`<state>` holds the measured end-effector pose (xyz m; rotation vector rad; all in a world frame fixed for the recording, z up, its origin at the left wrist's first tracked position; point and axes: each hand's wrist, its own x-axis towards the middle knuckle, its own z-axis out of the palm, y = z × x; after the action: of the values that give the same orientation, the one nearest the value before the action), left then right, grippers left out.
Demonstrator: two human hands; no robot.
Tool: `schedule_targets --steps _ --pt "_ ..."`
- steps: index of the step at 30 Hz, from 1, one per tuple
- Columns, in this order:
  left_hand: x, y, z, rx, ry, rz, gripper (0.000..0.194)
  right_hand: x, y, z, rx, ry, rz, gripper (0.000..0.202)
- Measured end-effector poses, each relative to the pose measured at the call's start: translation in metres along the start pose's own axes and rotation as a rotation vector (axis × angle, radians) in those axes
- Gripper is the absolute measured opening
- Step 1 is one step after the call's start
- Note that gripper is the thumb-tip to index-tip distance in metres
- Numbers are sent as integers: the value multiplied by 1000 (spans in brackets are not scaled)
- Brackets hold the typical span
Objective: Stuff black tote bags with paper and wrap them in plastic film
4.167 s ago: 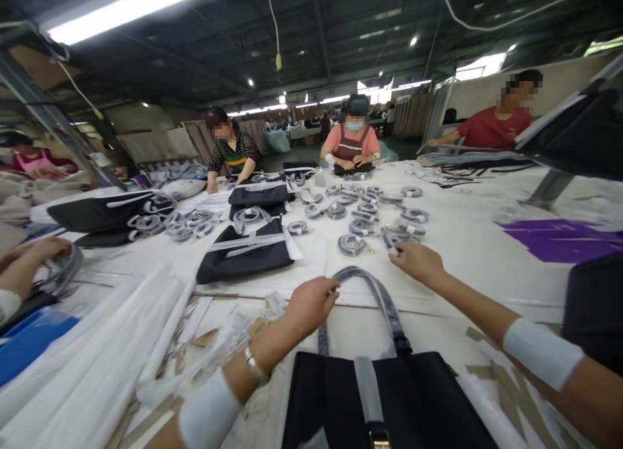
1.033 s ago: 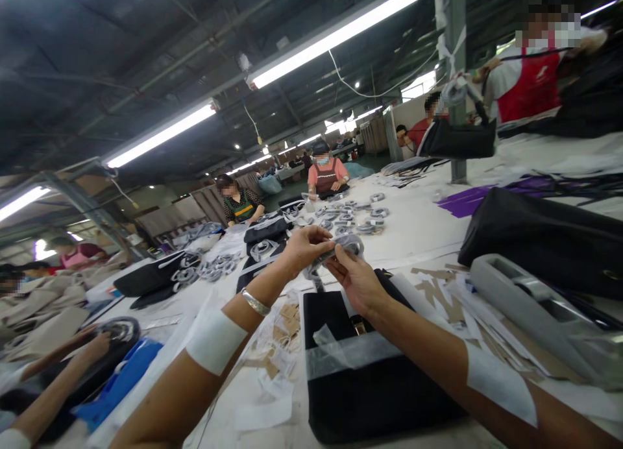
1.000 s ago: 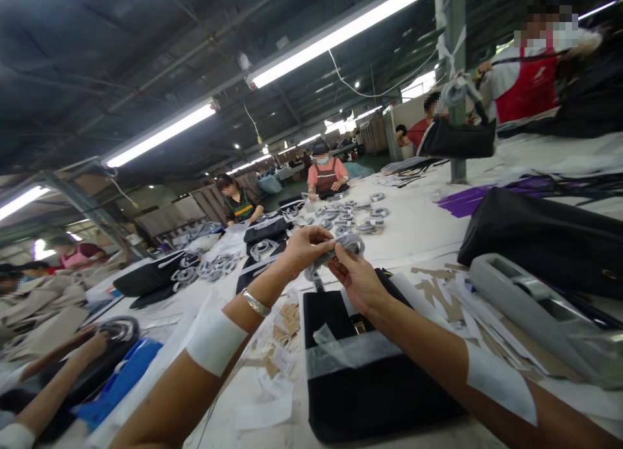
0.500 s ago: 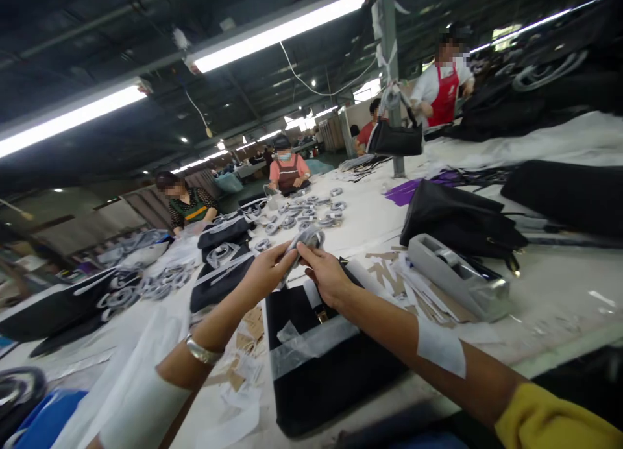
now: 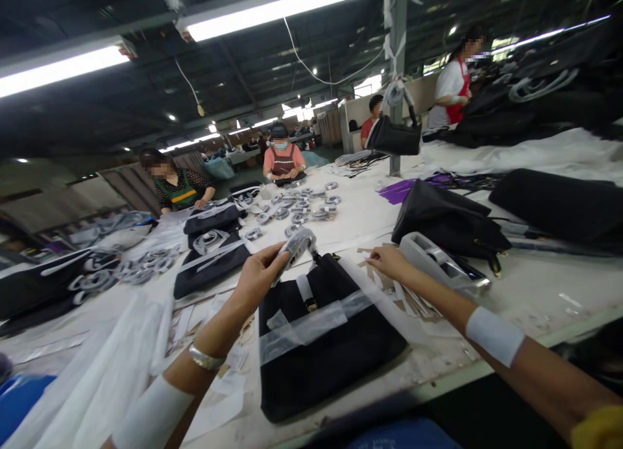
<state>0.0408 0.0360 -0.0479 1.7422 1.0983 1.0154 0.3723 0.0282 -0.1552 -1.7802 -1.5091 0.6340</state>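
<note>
A black bag (image 5: pixel 331 351) lies flat before me, with a translucent strip across it and a pale-wrapped buckle strap on top. My left hand (image 5: pixel 260 274) grips a grey wrapped strap (image 5: pixel 298 244) above the bag's top left edge. To the right, my right hand (image 5: pixel 389 264) has its fingers pinched together over the brown and white paper strips (image 5: pixel 409 300); what they hold, if anything, is too small to make out. A grey tape dispenser (image 5: pixel 440 261) stands just beyond that hand.
Coiled grey straps (image 5: pixel 282 212) are spread over the white table (image 5: pixel 360 218). Black bags (image 5: pixel 211 267) lie left, others (image 5: pixel 448 218) right. White wrapping (image 5: pixel 107 364) covers the near left. A bag hangs on a post (image 5: pixel 396 60). Several people are around the tables.
My right hand has left the grey strap and moved right to the paper strips. My left hand still grips the strap. The view has shifted slightly, showing more of the black bag.
</note>
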Motion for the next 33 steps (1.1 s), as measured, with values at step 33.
schedule_targets --steps 33 --pt "-8 10 13 -105 -73 13 50 -46 -135 67 756 -107 -225 25"
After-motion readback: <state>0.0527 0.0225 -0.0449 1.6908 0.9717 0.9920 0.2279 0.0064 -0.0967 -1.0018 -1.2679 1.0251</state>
